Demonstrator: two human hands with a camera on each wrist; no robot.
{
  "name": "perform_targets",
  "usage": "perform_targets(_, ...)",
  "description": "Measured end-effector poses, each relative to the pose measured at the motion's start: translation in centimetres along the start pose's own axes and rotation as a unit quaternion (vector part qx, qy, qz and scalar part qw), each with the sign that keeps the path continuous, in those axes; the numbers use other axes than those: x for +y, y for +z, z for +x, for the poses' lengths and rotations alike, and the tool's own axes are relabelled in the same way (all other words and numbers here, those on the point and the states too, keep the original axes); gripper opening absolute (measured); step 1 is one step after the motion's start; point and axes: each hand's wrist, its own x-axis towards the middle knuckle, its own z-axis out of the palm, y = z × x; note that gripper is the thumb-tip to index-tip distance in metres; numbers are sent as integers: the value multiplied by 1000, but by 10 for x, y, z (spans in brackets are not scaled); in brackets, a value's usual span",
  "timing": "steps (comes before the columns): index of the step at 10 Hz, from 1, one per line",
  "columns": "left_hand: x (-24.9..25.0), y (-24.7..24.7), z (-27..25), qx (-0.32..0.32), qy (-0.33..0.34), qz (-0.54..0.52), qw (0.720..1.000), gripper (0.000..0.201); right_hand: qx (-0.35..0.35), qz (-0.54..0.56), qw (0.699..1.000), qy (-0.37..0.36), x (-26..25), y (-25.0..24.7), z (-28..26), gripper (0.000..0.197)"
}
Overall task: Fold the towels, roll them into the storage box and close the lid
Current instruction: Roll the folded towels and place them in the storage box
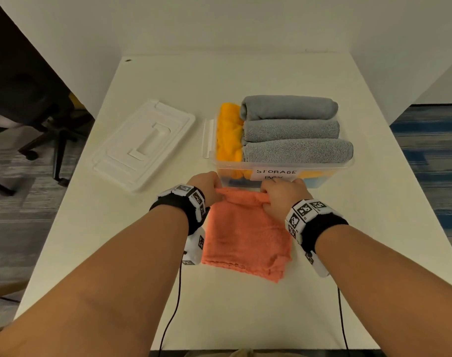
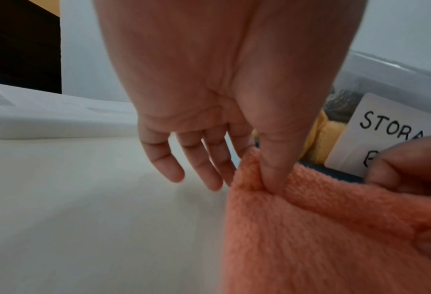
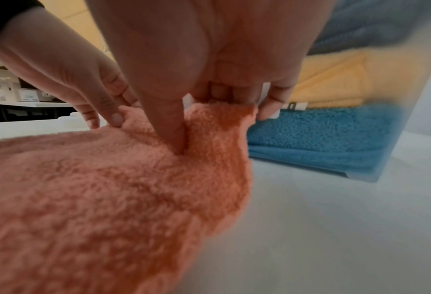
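Since folded but not yet rolled, fuzzy orange-pink microfibre towel (image 1: 245, 235) lying flat on white table (image 1: 322, 292), just in front of clear plastic storage box (image 1: 330, 166). Far edge pinched at both corners: left hand (image 1: 205, 185) thumb against forefinger, other fingers (image 2: 166, 165) hanging loosely spread; right hand (image 1: 281, 195) thumb and curled fingers bunching the cloth. Already boxed: three grey rolled towels (image 1: 292, 128), a yellow towel (image 1: 228, 135), something blue underneath. White plastic lid (image 1: 142, 143) off, lying left of the box. Left to do, probably: roll, stow, close. Paper label (image 2: 385, 135) reads "STORAGE", second word half-hidden.
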Motion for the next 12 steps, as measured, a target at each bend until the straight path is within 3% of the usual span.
perform_targets(1, -8, 1, 1, -24, -53, -55, 997, 40, -7, 31, 999, 30, 4, -1, -5, 30)
perform_targets(2, -9, 4, -5, -99, -95, -6, 991, 62, -59, 15, 995, 84, 7, -1, -9, 48)
perform_targets(3, -13, 11, -7, -153, -98, -23, 983, 40, -59, 26, 992, 109, 9, -2, -9, 43)
perform_targets(4, -17, 12, -10, -144, -99, -80, 981, 29, -68, 114, 980, 150, 8, -10, -13, 31)
perform_targets(5, -18, 13, -15, -140, -96, -58, 984, 34, -120, 165, 958, 200, 11, -11, -19, 52)
perform_targets(6, -23, 23, -22, -213, -104, -9, 972, 44, -186, 169, 942, 224, 10, -6, -29, 54)
perform_targets(7, -23, 25, -31, -214, -87, 66, 971, 37, -260, 153, 931, 206, 5, 2, -38, 53)
perform_targets(8, -22, 33, -37, -222, -94, -56, 969, 22, -244, 188, 927, 214, 7, 1, -45, 52)
perform_targets(9, -27, 39, -38, -218, -121, -168, 954, 21, -211, 175, 932, 235, 9, -3, -47, 39)
perform_targets(10, -13, 39, -46, -184, -91, -100, 974, 33, -230, 173, 926, 246, 7, -6, -52, 45)
perform_targets(11, -13, 51, -42, -176, -36, 75, 981, 65, -229, 169, 930, 235, 0, -4, -60, 50)
perform_targets(12, -20, 66, -30, -128, 1, 237, 963, 68, -247, 101, 933, 242, -6, -2, -65, 50)
